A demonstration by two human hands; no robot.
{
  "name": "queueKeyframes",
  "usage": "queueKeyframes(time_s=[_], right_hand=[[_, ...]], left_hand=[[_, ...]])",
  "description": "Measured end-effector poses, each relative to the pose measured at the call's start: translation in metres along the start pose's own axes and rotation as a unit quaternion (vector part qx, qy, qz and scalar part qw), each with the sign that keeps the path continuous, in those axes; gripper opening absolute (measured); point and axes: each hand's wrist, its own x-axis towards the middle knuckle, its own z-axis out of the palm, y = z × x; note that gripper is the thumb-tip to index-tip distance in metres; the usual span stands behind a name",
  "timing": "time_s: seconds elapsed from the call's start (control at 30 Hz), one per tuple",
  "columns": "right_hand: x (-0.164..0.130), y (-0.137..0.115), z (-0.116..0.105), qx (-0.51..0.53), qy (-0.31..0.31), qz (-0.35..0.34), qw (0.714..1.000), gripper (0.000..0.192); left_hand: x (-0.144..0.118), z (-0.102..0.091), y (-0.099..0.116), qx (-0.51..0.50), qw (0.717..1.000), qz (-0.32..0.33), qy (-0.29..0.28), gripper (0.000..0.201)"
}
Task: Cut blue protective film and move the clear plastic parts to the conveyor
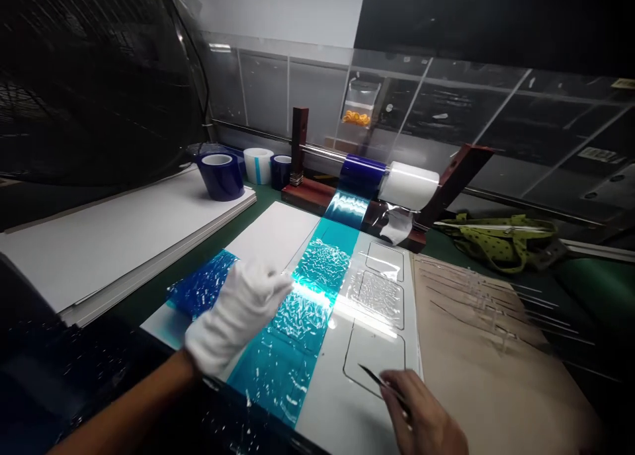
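My left hand [238,309], in a white glove, has its fingers curled together at the left edge of a long blue film strip [292,362]; what they hold, if anything, is hidden. A crinkled darker blue film piece [201,286] shows just behind that hand; whether the hand grips it I cannot tell. The strip runs down from a blue film roll [364,167] across a white board [325,415]. In my bare right hand [424,415] is a slim, dark, pointed tool [372,375], its tip over a black-outlined rounded rectangle [377,346] beneath clear film.
A wooden stand [456,184] carries the blue roll and a white roll [409,184]. White sheets [124,237] are stacked left, under a blue tape roll [221,177]. Brown board [461,375] with thin wires lies right, near a green dotted bag [510,240].
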Motion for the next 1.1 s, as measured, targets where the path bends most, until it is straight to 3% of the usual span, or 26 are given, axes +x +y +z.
queueKeyframes(time_s=[0.1, 0.2, 0.37, 0.53, 0.63, 0.73, 0.83, 0.9, 1.0, 1.1], right_hand=[[0.022, -0.05, 0.019, -0.082, -0.023, -0.106, 0.991, 0.026], [0.042, -0.094, 0.038, -0.141, -0.053, -0.168, 0.974, 0.027], [0.06, -0.145, 0.066, -0.171, -0.073, -0.222, 0.957, 0.028], [0.067, -0.167, 0.077, -0.192, -0.081, -0.248, 0.946, 0.03], [0.065, -0.157, 0.071, -0.206, -0.089, -0.247, 0.943, 0.028], [0.057, -0.125, 0.055, -0.222, -0.095, -0.228, 0.943, 0.025], [0.04, -0.08, 0.032, -0.245, -0.097, -0.192, 0.945, 0.025], [0.025, -0.052, 0.016, -0.27, -0.09, -0.156, 0.946, 0.025], [0.004, -0.024, -0.002, -0.278, -0.067, -0.099, 0.953, 0.026], [-0.012, -0.014, -0.009, -0.226, -0.044, -0.06, 0.971, 0.028]], left_hand=[[-0.063, 0.021, -0.015, 0.012, 1.0, -0.002, -0.023, 0.04], [-0.099, 0.041, -0.023, 0.035, 0.998, -0.02, -0.047, 0.03], [-0.119, 0.05, -0.019, -0.026, 0.995, -0.1, -0.004, 0.026], [-0.126, 0.048, -0.019, -0.072, 0.987, -0.142, 0.018, 0.029], [-0.143, 0.052, -0.029, -0.088, 0.983, -0.159, 0.031, 0.029], [-0.163, 0.054, -0.04, -0.155, 0.951, -0.267, 0.003, 0.037], [-0.176, 0.054, -0.044, -0.266, 0.88, -0.375, -0.12, 0.047], [-0.177, 0.056, -0.043, -0.382, 0.823, -0.387, -0.167, 0.049], [-0.173, 0.061, -0.035, -0.52, 0.749, -0.377, -0.16, 0.046], [-0.174, 0.056, -0.02, -0.55, 0.729, -0.39, -0.116, 0.047]])
